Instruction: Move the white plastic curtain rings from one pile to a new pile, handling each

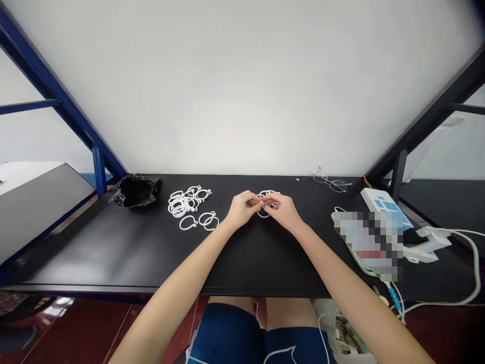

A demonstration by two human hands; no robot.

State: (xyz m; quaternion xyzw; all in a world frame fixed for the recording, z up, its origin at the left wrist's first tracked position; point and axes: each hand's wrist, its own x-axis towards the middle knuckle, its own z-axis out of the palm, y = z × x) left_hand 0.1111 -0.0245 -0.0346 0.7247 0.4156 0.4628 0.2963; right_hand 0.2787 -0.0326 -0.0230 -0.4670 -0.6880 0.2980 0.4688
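My left hand (241,209) and my right hand (283,210) meet above the middle of the black desk. Thumbs and fingertips of both are pinched together on a white curtain ring (262,216), whose lower curve shows beneath the fingers. Other white rings (270,192) show just behind my fingertips; how many is hidden by the hands. To the left lies a heap of white curtain rings (184,203) with small eyelets. Closer to my left forearm, a few loose rings (182,226) lie apart from the heap.
A crumpled black plastic bag (129,192) stands open at the back left of the desk (113,253). Eyeglasses (337,185) lie at the back right. A phone (364,247) with a cable and a white power strip (386,202) sit beyond my right forearm. Metal frame bars flank both sides.
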